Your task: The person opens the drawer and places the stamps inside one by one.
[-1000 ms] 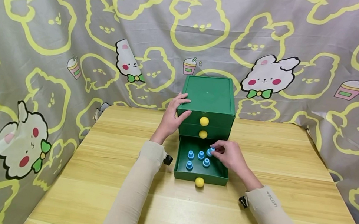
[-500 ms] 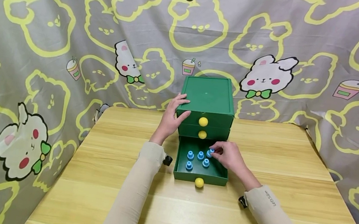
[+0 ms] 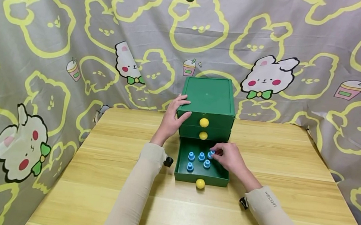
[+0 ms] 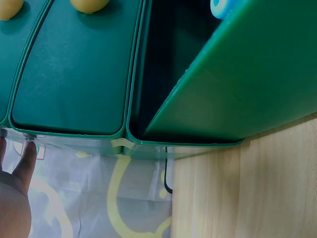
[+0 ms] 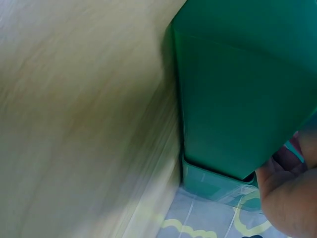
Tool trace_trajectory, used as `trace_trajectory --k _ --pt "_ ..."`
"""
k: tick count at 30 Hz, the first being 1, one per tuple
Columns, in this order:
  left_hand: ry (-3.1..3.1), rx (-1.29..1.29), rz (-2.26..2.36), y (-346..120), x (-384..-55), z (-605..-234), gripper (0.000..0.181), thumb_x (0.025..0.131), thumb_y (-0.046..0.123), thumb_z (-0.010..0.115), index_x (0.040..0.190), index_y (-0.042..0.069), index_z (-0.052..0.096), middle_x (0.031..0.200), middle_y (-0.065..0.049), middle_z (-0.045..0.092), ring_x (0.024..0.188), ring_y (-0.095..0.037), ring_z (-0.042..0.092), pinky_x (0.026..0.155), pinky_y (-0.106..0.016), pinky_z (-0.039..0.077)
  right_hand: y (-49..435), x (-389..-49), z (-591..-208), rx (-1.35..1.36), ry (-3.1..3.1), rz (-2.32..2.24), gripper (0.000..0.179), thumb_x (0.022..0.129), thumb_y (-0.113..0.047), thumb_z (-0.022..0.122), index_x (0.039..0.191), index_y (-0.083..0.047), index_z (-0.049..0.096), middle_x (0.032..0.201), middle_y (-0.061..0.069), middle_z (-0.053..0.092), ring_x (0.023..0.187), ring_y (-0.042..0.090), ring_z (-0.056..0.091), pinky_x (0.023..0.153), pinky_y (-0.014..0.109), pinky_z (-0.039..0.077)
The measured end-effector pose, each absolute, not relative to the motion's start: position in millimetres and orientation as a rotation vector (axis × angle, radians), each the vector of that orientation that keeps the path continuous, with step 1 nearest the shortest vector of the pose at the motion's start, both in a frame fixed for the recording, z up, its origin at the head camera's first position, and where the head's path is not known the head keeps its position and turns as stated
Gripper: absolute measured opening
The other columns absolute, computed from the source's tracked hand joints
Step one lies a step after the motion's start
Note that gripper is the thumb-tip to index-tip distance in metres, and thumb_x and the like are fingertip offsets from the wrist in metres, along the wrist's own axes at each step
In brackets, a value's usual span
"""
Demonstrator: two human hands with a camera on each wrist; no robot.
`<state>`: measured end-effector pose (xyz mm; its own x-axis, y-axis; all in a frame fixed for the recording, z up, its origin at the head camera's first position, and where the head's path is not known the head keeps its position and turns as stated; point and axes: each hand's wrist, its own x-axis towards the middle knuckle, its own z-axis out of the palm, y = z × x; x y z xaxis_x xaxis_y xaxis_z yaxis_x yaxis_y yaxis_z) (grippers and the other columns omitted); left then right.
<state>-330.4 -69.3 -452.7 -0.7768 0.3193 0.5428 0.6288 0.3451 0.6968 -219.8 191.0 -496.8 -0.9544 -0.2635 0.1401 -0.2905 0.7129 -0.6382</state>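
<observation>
A green chest of drawers (image 3: pixel 209 94) has its bottom drawer (image 3: pixel 202 179) pulled out in the head view. Several blue stepped plastic pieces, with a hole on top, stand upright inside it; one blue piece (image 3: pixel 201 156) is near the middle. My right hand (image 3: pixel 230 157) reaches over the drawer's right wall and pinches another blue piece (image 3: pixel 210 154) between thumb and fingers at the back right. My left hand (image 3: pixel 171 120) rests on the chest's upper left side, fingers spread over the top edge and thumb at the front. The right wrist view mostly hides the held piece.
Two upper drawers are closed, with yellow ball knobs (image 3: pixel 204 122); the pulled-out drawer has a similar yellow knob (image 3: pixel 200 184). The chest stands near the far edge of a wooden table (image 3: pixel 283 155). A patterned grey curtain (image 3: pixel 164 24) hangs behind.
</observation>
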Motion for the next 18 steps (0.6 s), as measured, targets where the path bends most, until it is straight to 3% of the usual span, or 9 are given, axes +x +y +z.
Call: trace_trajectory --k 3,11,18 --pt "-2.308 -0.843 -1.403 -69.1 -330.0 -452.7 0.043 0.104 0.045 0.061 0.14 0.023 0.059 0.164 0.011 0.038 0.159 -0.007 0.016 0.128 -0.051 0.02 191.0 -219.3 -497.2 0.456 -2.881 1.068 0.013 0.089 -0.006 0.081 0.102 -0.006 0.081 0.094 0.007 0.076 0.08 0.015 0.068 0.076 0.035 0.062" --pt "-2.287 -0.847 -1.424 -69.0 -329.0 -454.9 0.043 0.104 0.046 0.06 0.14 0.022 0.059 0.163 0.01 0.039 0.161 -0.023 0.019 0.128 -0.054 0.021 191.4 -219.2 -499.1 0.448 -2.899 1.056 0.014 0.089 -0.005 0.081 0.103 -0.007 0.08 0.096 0.007 0.077 0.08 0.015 0.068 0.076 0.035 0.062" --pt "-2.275 -0.857 -1.411 -68.6 -330.4 -453.4 0.042 0.104 0.043 0.061 0.14 0.021 0.059 0.163 0.007 0.04 0.161 -0.024 0.02 0.128 -0.054 0.019 192.0 -220.0 -498.5 0.446 -2.887 1.048 0.013 0.089 -0.006 0.081 0.103 -0.006 0.08 0.094 0.006 0.076 0.08 0.015 0.067 0.076 0.035 0.061"
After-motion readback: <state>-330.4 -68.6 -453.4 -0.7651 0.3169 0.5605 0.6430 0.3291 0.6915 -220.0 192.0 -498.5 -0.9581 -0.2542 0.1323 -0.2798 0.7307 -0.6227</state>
